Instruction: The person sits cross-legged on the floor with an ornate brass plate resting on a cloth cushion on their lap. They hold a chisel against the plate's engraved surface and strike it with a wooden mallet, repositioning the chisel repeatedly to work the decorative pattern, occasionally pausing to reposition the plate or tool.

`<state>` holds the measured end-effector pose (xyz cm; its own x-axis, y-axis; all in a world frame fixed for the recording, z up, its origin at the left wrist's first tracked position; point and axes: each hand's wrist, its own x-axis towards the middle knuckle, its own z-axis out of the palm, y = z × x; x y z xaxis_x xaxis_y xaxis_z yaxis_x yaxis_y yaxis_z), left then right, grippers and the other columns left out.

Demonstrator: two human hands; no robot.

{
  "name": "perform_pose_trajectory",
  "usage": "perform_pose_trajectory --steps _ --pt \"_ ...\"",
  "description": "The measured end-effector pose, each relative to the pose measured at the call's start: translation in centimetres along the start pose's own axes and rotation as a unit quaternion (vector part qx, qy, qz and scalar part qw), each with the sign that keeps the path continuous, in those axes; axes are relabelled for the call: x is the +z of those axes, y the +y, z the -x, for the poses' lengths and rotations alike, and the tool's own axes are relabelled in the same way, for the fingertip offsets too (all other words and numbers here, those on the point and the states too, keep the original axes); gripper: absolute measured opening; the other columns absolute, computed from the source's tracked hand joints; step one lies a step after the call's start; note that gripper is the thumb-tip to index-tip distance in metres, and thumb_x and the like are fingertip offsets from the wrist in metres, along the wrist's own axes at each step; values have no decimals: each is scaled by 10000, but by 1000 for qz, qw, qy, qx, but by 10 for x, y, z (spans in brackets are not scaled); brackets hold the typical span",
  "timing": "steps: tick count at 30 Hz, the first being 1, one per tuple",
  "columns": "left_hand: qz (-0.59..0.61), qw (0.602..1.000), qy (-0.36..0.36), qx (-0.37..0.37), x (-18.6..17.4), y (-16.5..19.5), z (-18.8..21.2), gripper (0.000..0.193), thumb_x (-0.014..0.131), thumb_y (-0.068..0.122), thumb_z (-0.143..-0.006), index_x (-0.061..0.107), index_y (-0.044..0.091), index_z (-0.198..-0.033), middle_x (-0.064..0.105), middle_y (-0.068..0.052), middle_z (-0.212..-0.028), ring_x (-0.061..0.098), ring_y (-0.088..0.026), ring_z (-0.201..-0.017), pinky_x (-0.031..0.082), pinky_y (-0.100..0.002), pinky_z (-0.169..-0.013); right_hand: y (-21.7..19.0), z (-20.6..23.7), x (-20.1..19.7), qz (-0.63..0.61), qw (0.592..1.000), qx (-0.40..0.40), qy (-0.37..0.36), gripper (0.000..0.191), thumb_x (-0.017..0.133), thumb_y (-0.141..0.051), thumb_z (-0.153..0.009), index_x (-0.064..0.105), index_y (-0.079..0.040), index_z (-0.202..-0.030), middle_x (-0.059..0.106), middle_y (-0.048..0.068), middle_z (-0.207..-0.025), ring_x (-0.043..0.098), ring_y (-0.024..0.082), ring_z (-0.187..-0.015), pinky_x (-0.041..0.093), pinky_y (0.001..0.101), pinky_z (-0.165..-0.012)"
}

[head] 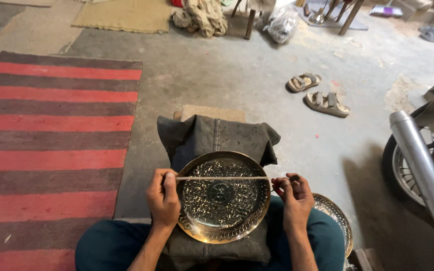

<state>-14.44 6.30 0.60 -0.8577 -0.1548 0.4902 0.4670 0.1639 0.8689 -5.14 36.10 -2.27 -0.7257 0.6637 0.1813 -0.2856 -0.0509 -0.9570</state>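
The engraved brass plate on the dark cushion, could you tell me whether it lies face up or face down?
Face up: the brass plate shows its patterned inner surface and raised rim, resting on the dark cushion.

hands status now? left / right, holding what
Left hand: closed on one end of the thin rod lying across the engraved brass plate.
Right hand: closed, pinching the rod's other end.

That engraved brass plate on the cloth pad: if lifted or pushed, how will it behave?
The engraved brass plate is probably stiff and fairly heavy, being metal. Its shiny rim may be slippery. On the dark cloth pad it likely drags, not slides. Both hands, left hand and right hand, hold only the thin stick.
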Motion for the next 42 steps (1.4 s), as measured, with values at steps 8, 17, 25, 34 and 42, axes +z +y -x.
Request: perform_pose_trajectory --steps 8,17,25,34,42 --pt "-31 998 -41 -33 -1 8 -8 227 530 195 -1031 630 24 -921 628 -74 -722 604 -189 -646 477 -338 -632 -4 3 5 1 1000 -2 4 193 609 -70 -1013 593 -1 -1193 727 129 -1009 728 214 -959 618 372 -870" --pt "-194 976 -72 -71 -88 -9 52 163 612 121 -913 665 58 -1054 735 -120 -962 742 -247 -909 568 -388 -818 -43 26 -1 -1 1000 21 -23 235 625 -19 -968 613 33 -1196 755 165 -1043 735 217 -964 616 361 -857" --pt "-412 713 -496 -275 -71 -79 177 274 572 258 -924 665 167 -1165 707 -188 -1008 723 -340 -913 590 -470 -746 -54 53 55 164 911 67 -373 279 765 4 -833 722 -7 -1109 812 105 -1000 788 171 -892 663 316 -801" --pt "-433 688 -581 -39 -48 -54 192 418 506 422 -972 645 287 -1342 657 -282 -1081 682 -473 -930 598 -580 -667 -45 55 108 256 858 -25 -445 267 765 -55 -882 733 -34 -1146 811 79 -964 748 144 -831 592 291 -731" --pt "-262 722 -640 -29 -206 -64 149 561 392 424 -1034 444 232 -1559 677 -100 -1235 646 -276 -1117 463 -433 -1045 -32 55 110 187 860 -58 -470 269 742 -16 -885 710 -8 -1151 814 93 -1000 794 167 -911 634 286 -792"
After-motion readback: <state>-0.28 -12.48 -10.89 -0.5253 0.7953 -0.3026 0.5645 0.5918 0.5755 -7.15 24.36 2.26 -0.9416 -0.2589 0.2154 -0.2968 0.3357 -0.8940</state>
